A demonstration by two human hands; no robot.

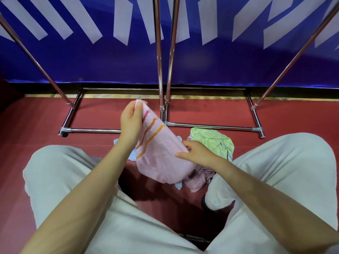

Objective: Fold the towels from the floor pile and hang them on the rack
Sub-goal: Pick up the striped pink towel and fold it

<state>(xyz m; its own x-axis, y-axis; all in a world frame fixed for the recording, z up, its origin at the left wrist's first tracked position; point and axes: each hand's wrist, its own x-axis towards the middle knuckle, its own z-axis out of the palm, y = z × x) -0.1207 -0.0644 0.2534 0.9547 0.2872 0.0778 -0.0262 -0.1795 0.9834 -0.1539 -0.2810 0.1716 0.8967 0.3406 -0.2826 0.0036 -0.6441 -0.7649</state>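
One pink towel (161,154) with red, orange and yellow stripes hangs in the air between two hands, above the red floor (33,121) and between the person's knees. The left hand (130,120) pinches the towel's top corner between thumb and fingers, high and close to the middle rack posts; the right hand (197,153) grips the towel's right edge lower down, thumb stretched across the cloth. The towel's bottom edge curves free, not touching the floor. Beneath it lies the floor pile: one green towel (212,142) to the right, just in front of the rack's base bar, one mottled pink cloth (200,177) beside the right knee, and bits of pale blue cloth (133,154) peeping out on the left and at the bottom; how many blue pieces there are cannot be told. Two chrome racks stand side by side against a blue banner (201,61) with white stripes: the left rack (73,107) and the right rack (255,110), their inner upright posts almost touching. Each rack's base frames a bare patch of floor. The person's legs in pale trousers (60,180) close in the pile on both sides.
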